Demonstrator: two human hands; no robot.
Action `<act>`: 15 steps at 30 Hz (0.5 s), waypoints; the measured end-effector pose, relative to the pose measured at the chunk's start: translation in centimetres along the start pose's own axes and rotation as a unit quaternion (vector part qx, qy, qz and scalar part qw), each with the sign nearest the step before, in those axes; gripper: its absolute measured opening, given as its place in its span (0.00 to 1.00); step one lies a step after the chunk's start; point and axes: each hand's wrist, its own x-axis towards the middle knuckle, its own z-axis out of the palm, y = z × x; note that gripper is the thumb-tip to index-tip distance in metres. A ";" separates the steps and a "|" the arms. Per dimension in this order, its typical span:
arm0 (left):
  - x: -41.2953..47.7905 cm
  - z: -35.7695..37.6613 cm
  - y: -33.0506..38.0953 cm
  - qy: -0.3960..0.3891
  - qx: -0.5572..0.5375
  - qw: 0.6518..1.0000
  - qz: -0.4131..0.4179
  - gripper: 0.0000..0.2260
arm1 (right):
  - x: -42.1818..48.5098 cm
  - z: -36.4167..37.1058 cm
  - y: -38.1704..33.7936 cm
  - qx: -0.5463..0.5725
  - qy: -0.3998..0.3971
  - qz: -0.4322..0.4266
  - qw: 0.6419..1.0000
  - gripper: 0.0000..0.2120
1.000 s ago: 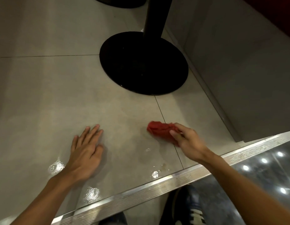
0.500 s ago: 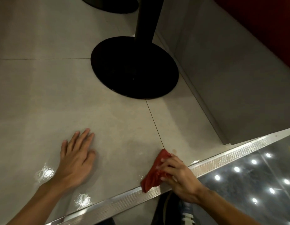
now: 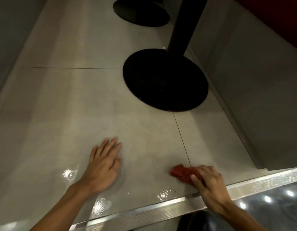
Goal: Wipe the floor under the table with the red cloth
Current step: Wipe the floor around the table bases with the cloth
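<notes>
Weight rests on my left hand [image 3: 102, 165], which lies flat on the floor [image 3: 78, 105], palm down, fingers straight and slightly spread. I read it as a prop that lets me lean in low while the other hand does the work. My right hand [image 3: 209, 182] grips the red cloth [image 3: 182, 174], fingers curled over the bunched fabric, pressing it onto the tile just ahead of the metal threshold strip [image 3: 144, 212].

The cloth is wadded rather than spread. I judge that gives a firmer rub on a small patch but covers little per stroke. It sits just beside the tile joint [image 3: 181, 139], at the near edge of the floor, well apart from the black pedestal base [image 3: 166, 80] and its post [image 3: 182, 24].

Wet glints [image 3: 69, 174] show on the tile near both hands, so this near band seems already worked. The stretch around the base and along the grey side panel [image 3: 252, 97] looks duller and, I'd guess, is left to do. A second dark base [image 3: 141, 12] sits farther back.
</notes>
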 end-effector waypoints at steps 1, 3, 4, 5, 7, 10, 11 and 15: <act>0.0 0.0 0.0 0.001 -0.003 1.000 -0.001 0.35 | -0.3 0.6 -0.9 0.004 -0.011 0.000 1.000 0.10; 0.1 0.1 0.1 0.001 -0.006 1.000 -0.001 0.35 | -0.7 1.6 -2.8 0.011 -0.034 -0.007 0.999 0.12; 0.1 0.1 0.0 0.003 -0.007 1.000 0.000 0.34 | -0.6 2.1 -3.8 0.013 -0.042 -0.020 0.999 0.13; 0.1 0.0 0.1 0.006 -0.009 1.000 -0.001 0.33 | -0.5 2.5 -4.7 0.018 -0.048 -0.033 0.998 0.13; 0.0 -0.2 0.2 0.011 -0.024 1.000 -0.003 0.30 | 0.2 3.2 -6.8 0.034 -0.066 -0.052 0.996 0.13; -0.4 -0.5 0.3 0.009 -0.059 0.998 -0.002 0.34 | 1.5 3.4 -9.0 0.098 -0.123 -0.035 0.987 0.08; -0.5 -0.6 0.3 0.008 -0.059 0.998 -0.001 0.35 | 2.0 3.0 -9.5 0.169 -0.141 0.004 0.975 0.07; -0.6 -0.2 0.0 0.004 -0.029 1.000 0.008 0.35 | 4.2 -0.5 -8.2 0.425 -0.055 0.147 0.892 0.11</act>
